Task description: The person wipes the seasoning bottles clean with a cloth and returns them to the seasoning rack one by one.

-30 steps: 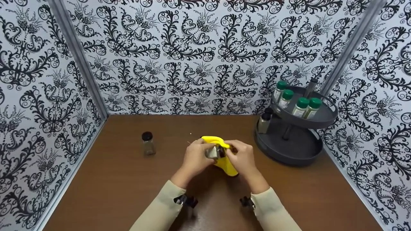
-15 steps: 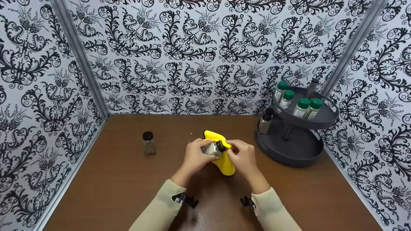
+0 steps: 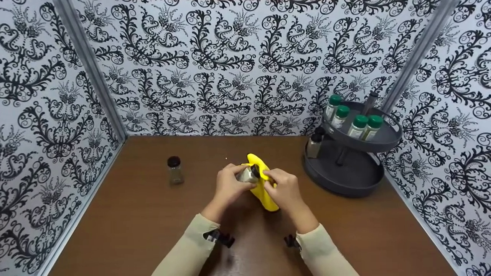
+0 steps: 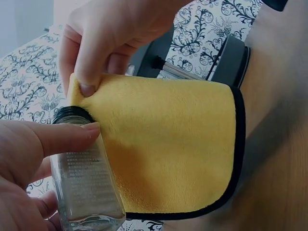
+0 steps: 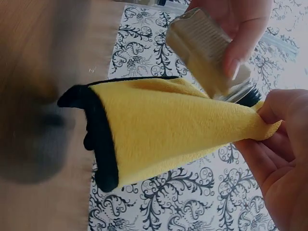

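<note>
My left hand (image 3: 229,186) grips a small glass spice jar (image 4: 86,178) with a black lid, tilted so that the lid points toward the right hand. Between thumb and fingers, my right hand (image 3: 284,188) pinches a yellow cloth (image 5: 168,130) with black edging. The pinched part of the cloth lies against the jar's black lid (image 4: 72,114), and the rest hangs down below both hands. In the left wrist view, printed text shows on the jar's side.
Another black-lidded jar (image 3: 175,170) stands on the brown table (image 3: 145,222) at left. At right is a dark two-tier round stand (image 3: 341,184), with several green-capped bottles (image 3: 358,126) above and dark-lidded jars (image 3: 314,146) below. Patterned walls (image 3: 230,76) enclose the table.
The jar and both hands have shifted slightly left in the head view. The cloth's upper edge stands higher, and its folds have changed around the lid. Both holds stay the same.
</note>
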Demonstrator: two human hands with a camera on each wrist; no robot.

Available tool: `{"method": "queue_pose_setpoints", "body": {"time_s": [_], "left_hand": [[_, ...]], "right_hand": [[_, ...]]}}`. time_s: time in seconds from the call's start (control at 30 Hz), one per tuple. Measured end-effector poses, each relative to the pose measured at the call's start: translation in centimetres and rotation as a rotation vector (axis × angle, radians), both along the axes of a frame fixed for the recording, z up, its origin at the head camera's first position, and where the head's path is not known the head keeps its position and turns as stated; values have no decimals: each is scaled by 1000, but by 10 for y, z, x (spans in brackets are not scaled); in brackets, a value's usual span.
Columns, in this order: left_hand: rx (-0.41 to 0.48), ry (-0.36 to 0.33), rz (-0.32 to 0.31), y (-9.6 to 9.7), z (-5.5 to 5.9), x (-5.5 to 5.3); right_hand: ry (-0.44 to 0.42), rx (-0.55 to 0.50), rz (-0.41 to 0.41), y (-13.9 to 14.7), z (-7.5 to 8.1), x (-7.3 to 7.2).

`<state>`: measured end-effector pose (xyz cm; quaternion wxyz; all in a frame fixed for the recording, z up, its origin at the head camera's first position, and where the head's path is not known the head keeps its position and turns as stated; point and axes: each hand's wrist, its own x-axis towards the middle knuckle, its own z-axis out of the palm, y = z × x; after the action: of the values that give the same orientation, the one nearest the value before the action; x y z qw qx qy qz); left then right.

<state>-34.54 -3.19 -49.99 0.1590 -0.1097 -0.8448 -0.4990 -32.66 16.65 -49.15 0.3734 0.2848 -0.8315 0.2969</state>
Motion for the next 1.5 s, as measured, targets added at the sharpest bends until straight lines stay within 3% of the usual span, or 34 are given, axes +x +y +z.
{"method": "queue_pose_setpoints", "body": {"time_s": [0.3,0.47,0.7,0.93,1.07,1.2,1.3,1.4,1.5], "left_hand": [[-145,30,62,8,-4,7],[-179,68,51,15,-7,10],[-201,85,-7,16,-4,13],[-111,56,-80,9,-3,11],[32,48,-127,7,-5,9],[222,-5,-205,7,-5,5],[320,-63,-254,8,-2,4],[361,-88,-276,8,-1,3],[360,-92,-269,7,1,4]], "right_hand": [[135,137,-12,-5,1,5],[205,194,-54,-3,0,8],[105,97,-26,3,5,7],[49,0,-28,4,11,7],[-49,-161,-11,3,14,6],[-225,-468,63,6,15,2],[-292,-657,121,7,14,-1],[-305,-739,162,4,13,-1],[-296,-740,171,0,12,2]]}}
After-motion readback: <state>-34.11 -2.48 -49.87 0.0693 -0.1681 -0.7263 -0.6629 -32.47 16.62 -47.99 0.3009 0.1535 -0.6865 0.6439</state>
